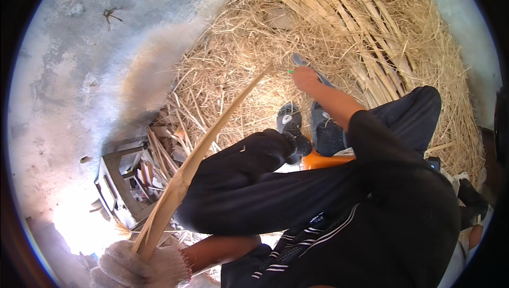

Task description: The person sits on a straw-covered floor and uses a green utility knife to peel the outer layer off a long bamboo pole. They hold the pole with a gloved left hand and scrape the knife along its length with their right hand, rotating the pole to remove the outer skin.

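Observation:
A white knitted glove covers my left hand (132, 265), which is closed around the wide lower end of a long tan strip (185, 174) that looks like dried split stalk. The strip slants up and away, tapering to a thin tip over the straw. Farther out, my bare right hand (306, 79) is closed at a grey, blade-like tool (298, 60), which runs beneath it; most of the grip is hidden. A small green bit (291, 71) shows beside that hand. My dark shoes (289, 118) rest below it on the straw.
Straw-like shavings (228, 54) cover the floor. A bundle of long tan strips (355, 23) lies at the far right. At left stands an open frame box (127, 182) with scraps, against a pale wall (79, 76). Something orange (323, 160) shows beneath my legs.

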The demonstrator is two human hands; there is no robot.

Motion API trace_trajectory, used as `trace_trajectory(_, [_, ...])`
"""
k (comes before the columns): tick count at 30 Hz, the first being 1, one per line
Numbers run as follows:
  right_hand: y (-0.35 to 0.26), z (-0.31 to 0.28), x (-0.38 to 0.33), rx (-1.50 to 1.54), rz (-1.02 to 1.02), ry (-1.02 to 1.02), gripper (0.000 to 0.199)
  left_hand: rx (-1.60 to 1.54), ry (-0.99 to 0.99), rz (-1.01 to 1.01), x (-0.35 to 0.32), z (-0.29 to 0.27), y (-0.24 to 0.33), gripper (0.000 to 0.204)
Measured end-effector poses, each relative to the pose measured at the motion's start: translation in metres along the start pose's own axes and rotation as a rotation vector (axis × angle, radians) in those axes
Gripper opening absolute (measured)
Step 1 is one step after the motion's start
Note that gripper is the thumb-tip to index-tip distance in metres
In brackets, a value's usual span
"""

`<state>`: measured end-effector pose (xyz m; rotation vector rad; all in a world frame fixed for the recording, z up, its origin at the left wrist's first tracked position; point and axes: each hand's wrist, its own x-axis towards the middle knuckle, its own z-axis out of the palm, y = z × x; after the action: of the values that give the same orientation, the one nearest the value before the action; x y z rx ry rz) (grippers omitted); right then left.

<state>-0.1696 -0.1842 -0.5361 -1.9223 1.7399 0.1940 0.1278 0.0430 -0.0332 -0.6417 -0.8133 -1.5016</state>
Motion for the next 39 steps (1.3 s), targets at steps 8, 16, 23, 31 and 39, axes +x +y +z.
trace_trajectory(8, [-0.058,-0.130,-0.111,0.517,-0.194,0.020,0.047,1.364,0.215,0.127,0.045,-0.013,-0.058,0.044])
trace_trajectory(16, [-0.137,-0.226,-0.287,0.607,-0.687,0.277,0.030,1.345,0.010,-0.156,0.061,-0.002,-0.084,0.054])
trace_trajectory(23, [-0.149,-0.225,-0.308,0.541,-0.631,0.394,0.024,1.274,0.099,-0.042,0.055,-0.001,-0.088,0.052])
trace_trajectory(31, [-0.113,-0.188,-0.264,0.482,-0.411,0.283,0.030,1.197,-0.074,-0.101,0.058,-0.005,-0.105,0.044])
trace_trajectory(39, [-0.118,-0.180,-0.255,0.553,-0.328,0.280,0.032,1.162,-0.125,-0.178,0.075,-0.017,-0.090,0.044])
